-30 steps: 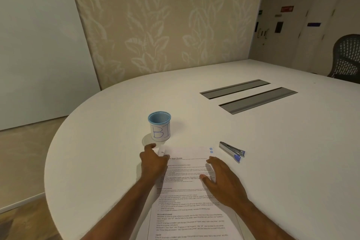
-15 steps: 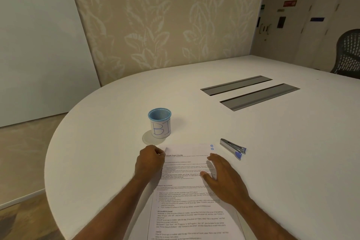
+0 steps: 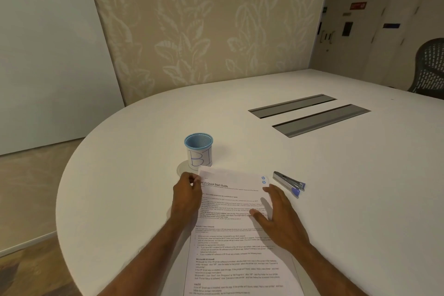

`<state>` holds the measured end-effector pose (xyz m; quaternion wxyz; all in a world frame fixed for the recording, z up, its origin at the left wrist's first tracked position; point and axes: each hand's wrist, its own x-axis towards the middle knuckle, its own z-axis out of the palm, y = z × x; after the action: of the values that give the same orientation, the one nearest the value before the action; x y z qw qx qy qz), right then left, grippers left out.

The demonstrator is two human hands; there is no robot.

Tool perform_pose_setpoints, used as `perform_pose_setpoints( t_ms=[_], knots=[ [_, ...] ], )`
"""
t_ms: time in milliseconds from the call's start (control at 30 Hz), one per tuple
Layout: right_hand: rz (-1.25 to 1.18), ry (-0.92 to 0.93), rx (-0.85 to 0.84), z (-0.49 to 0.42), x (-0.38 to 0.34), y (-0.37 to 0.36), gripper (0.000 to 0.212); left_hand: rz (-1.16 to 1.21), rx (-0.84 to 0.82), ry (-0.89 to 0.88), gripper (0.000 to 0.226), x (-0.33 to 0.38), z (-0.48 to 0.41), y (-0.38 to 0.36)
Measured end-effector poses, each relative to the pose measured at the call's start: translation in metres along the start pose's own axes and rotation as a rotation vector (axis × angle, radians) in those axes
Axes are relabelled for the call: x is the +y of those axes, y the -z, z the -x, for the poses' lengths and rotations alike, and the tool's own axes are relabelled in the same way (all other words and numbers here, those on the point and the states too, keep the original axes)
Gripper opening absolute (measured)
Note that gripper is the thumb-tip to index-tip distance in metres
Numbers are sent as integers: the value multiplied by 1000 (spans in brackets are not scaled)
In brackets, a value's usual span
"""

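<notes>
A printed sheet of paper (image 3: 236, 243) headed "Wi-Fi Quick Start Guide" lies on the white table (image 3: 336, 187) in front of me. My left hand (image 3: 187, 196) pinches the sheet's top left corner, and that top edge is lifted off the table. My right hand (image 3: 278, 214) lies flat on the right side of the sheet, fingers spread and straight. A silver stapler with a blue tip (image 3: 289, 183) lies just right of the sheet's top right corner. A blue mesh cup (image 3: 199, 150) wrapped in a label marked "B1" stands just beyond the lifted edge.
Two grey cable hatches (image 3: 310, 115) are set into the table farther back on the right. A black mesh chair (image 3: 431, 67) stands at the far right edge. The table's rounded edge curves along the left, with wooden floor below it.
My left hand has closed on the sheet's top left corner and raised it, so the top edge now stands up in front of the cup. My right hand stays flat on the sheet.
</notes>
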<state>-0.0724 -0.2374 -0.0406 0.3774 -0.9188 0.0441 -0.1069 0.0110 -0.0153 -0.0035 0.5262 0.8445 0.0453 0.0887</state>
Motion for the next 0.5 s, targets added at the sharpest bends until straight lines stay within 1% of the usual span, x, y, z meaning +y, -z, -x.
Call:
perform_pose_setpoints(
  t_ms=[67, 200, 300, 400, 500],
  knots=[
    [-135, -59, 37, -3, -3, 4, 70, 124, 10, 17, 14, -3, 1, 0],
    [-497, -228, 122, -15, -10, 17, 64, 318, 27, -5, 10, -1, 8, -1],
    [-678, -356, 155, -28, -9, 27, 59, 426, 52, -19, 10, 5, 12, -1],
    [-741, -415, 125, -36, -8, 31, 52, 484, 44, -19, 23, 5, 10, 1],
    [-730, -416, 89, -37, -11, 36, 32, 507, 47, -23, 29, 5, 8, 1]
  ],
)
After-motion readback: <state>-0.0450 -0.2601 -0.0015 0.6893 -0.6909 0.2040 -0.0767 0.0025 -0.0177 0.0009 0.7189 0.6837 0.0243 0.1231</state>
